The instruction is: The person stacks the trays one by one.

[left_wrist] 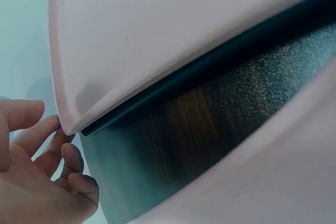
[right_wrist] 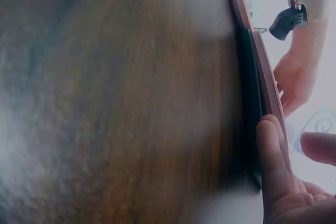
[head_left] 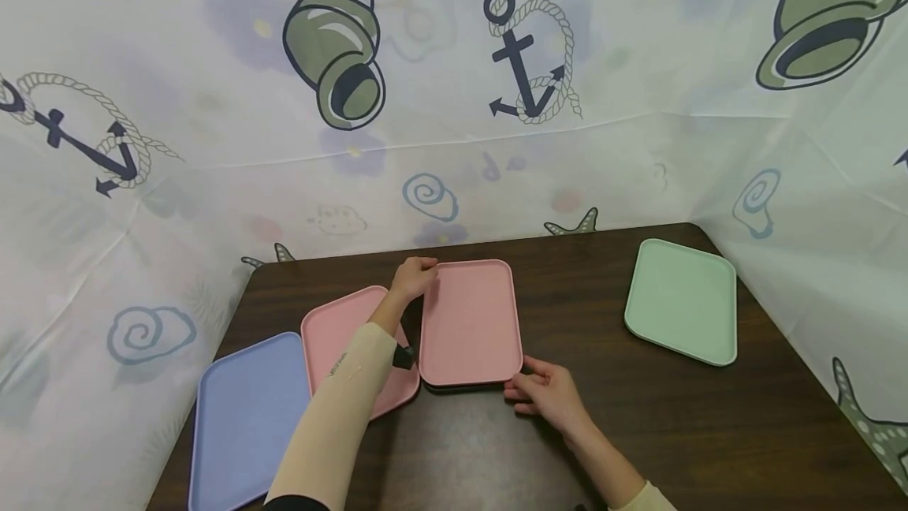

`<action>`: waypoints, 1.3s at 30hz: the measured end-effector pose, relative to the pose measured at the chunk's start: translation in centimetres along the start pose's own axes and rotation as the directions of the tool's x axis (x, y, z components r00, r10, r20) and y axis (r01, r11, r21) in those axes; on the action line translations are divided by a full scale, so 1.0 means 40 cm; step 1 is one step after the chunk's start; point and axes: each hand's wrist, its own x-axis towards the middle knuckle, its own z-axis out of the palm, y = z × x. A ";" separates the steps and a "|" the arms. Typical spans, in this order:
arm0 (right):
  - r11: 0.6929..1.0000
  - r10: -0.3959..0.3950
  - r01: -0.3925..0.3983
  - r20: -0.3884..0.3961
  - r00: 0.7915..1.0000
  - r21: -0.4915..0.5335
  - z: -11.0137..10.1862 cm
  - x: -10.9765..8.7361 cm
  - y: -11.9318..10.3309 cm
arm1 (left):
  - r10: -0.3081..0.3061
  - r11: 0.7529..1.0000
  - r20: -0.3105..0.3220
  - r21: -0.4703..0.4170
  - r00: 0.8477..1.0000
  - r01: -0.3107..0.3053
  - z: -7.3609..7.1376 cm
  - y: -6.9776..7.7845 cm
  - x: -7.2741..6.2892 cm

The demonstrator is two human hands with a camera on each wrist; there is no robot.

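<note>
Left sleeve (head_left: 339, 408): long, cream-beige, smooth, fairly close-fitting, reaching nearly to wrist. Small dark lettering (head_left: 337, 364) along forearm, too small to read; pale fleck (head_left: 357, 376) beside it. Black band (head_left: 296, 503) across sleeve, cut by lower edge of head view. Small black device (head_left: 403, 357) at wrist; right wrist view shows it angular, with light dots. Left grip (head_left: 414, 277) bare. Right sleeve (head_left: 642, 499): pale cream, ending partway down forearm, only end visible. Right grip (head_left: 549, 397) bare.

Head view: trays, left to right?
Blue tray → angled pink tray → middle pink tray → green tray.
</note>
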 end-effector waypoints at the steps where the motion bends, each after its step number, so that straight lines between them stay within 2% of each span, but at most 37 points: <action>1: 1.000 -0.002 0.002 0.001 1.000 -0.006 -0.001 0.000 -0.001 | -0.001 1.000 0.001 -0.002 1.000 0.001 -0.001 0.002 -0.002; 9: 0.998 -0.019 0.021 0.034 0.999 -0.057 -0.010 -0.001 -0.003 | -0.011 1.000 -0.016 0.002 1.000 0.011 -0.004 0.005 -0.005; 25: 0.997 0.015 -0.015 0.005 1.000 -0.074 -0.009 0.005 0.003 | -0.015 1.000 -0.016 0.026 1.000 0.015 -0.005 0.003 -0.020; 39: 0.998 0.003 -0.001 0.028 1.000 -0.064 -0.014 0.000 0.002 | -0.005 0.998 -0.038 0.055 0.999 0.007 -0.002 0.004 -0.029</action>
